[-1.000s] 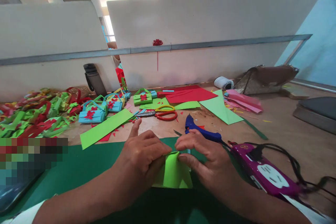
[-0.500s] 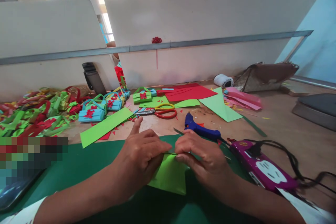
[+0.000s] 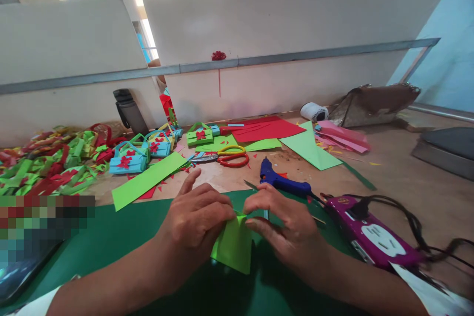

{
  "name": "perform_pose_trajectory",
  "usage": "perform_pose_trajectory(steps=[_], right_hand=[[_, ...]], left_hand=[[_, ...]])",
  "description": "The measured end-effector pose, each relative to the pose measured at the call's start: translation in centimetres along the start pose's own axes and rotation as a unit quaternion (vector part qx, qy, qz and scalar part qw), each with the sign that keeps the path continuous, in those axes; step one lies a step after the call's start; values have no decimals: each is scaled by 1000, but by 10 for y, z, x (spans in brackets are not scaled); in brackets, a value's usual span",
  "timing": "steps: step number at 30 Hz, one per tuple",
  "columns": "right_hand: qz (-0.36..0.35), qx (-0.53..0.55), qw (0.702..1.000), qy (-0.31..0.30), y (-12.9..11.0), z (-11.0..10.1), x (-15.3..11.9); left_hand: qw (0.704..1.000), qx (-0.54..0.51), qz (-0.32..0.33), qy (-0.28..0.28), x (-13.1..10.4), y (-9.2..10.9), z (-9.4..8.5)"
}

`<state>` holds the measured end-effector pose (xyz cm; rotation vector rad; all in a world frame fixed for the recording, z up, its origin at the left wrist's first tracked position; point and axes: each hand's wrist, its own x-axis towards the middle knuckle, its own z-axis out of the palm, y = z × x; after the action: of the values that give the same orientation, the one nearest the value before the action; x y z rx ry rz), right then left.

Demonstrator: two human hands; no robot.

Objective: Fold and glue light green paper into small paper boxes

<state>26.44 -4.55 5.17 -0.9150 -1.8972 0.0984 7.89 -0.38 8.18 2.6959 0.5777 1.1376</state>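
Observation:
A folded piece of light green paper (image 3: 235, 247) is held up between my hands over the green mat (image 3: 122, 237). My left hand (image 3: 198, 222) is closed round its upper left side, index finger raised, other fingers pressed on the top edge. The thumb and index finger of my right hand (image 3: 283, 222) pinch at its upper right corner. Behind the right hand lies a thin pointed tool (image 3: 251, 185), mostly hidden. A blue glue gun (image 3: 285, 181) rests just beyond that hand.
Scissors (image 3: 233, 156) lie beyond the mat, near a green paper strip (image 3: 148, 180) and red sheets (image 3: 274, 128). Small blue paper bags (image 3: 128, 160) and a heap of paper pieces (image 3: 48, 163) fill the left. At right is a purple power strip (image 3: 374, 232) with cables.
The green paper has turned and its lower right corner has shifted left, so it looks narrower. Both hands have moved slightly left with it. The view has shifted a little.

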Motion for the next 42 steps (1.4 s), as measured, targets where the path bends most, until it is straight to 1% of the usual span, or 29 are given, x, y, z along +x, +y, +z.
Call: perform_pose_trajectory(steps=[4,7,11,15,20,24,27,31,36,42], right_hand=[[-40,33,999,-17,1,1,-1],[-40,45,998,-34,3,1,-1],[-49,19,997,-52,3,0,-3],[-73,-5,995,-61,2,-2,-4],[-77,-23,994,-71,3,-1,-4],[-77,-26,995,-65,5,1,-4],[-73,-19,995,-59,5,1,-5],[-53,6,997,-47,5,3,-5],[-19,58,998,-26,1,4,-2],[23,75,996,-29,-5,4,1]], left_hand=[[1000,-17,8,-2,-3,-3,4],[1000,-3,9,-23,-4,-3,4],[998,23,-8,-63,-5,0,4],[996,37,-5,-76,-6,1,6],[996,22,-2,-85,-10,0,7],[992,0,-35,-121,-9,2,3],[989,19,-46,-138,-5,4,0],[988,58,-30,-137,-2,6,0],[988,67,-31,-135,-7,7,2],[989,71,-16,-132,-11,7,2]])
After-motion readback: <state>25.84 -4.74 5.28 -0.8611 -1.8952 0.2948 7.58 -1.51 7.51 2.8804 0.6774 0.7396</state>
